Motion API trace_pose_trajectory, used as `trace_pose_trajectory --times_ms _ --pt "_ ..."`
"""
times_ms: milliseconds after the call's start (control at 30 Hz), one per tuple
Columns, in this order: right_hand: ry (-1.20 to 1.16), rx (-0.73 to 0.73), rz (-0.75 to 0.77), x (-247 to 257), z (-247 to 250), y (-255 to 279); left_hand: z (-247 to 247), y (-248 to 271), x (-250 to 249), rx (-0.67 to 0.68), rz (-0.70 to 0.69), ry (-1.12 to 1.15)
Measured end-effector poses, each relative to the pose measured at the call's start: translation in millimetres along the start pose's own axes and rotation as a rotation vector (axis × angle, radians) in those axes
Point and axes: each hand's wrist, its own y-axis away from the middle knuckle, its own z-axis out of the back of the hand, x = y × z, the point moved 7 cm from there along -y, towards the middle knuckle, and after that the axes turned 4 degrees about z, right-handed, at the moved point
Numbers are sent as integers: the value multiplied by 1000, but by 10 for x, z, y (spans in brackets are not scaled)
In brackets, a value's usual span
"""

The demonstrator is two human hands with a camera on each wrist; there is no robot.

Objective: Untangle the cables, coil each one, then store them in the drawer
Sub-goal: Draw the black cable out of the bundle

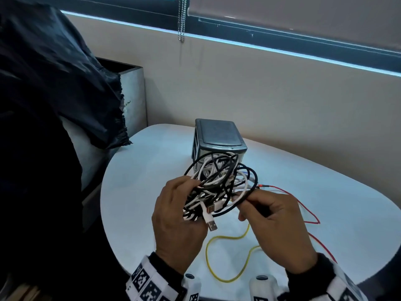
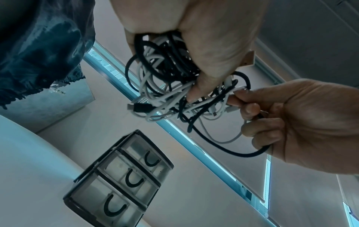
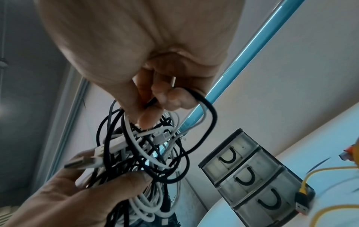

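Observation:
A knot of black and white cables hangs above the table. My left hand grips the bundle from the left side, with USB plugs sticking out below. My right hand pinches a black cable at the tangle's right edge. A red cable and a yellow cable trail down onto the table. The small grey drawer unit stands behind the tangle, and all three of its drawers are closed.
The round white table is bordered by a wall at the back. A dark jacket fills the left side, next to a grey box. A blind chain hangs from the window above.

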Motion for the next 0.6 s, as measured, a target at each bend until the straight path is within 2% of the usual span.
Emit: trace_pose_trajectory --times_ms 300,367,467,500,533,600 --pt "-8 -13 -88 -70 22 35 0 22 -250 -4 -167 -122" --pt "26 66 -126 -100 25 48 -9 25 -243 19 -198 -127" --pt "108 333 -167 -43 100 93 -17 62 -258 51 -266 -134" --pt "129 381 -171 -18 201 97 -16 70 -266 60 -291 -131" --pt "160 366 -160 2 350 75 -12 73 -271 68 -317 -131" --pt "185 225 -141 23 703 -18 -22 75 -281 81 -379 -152"
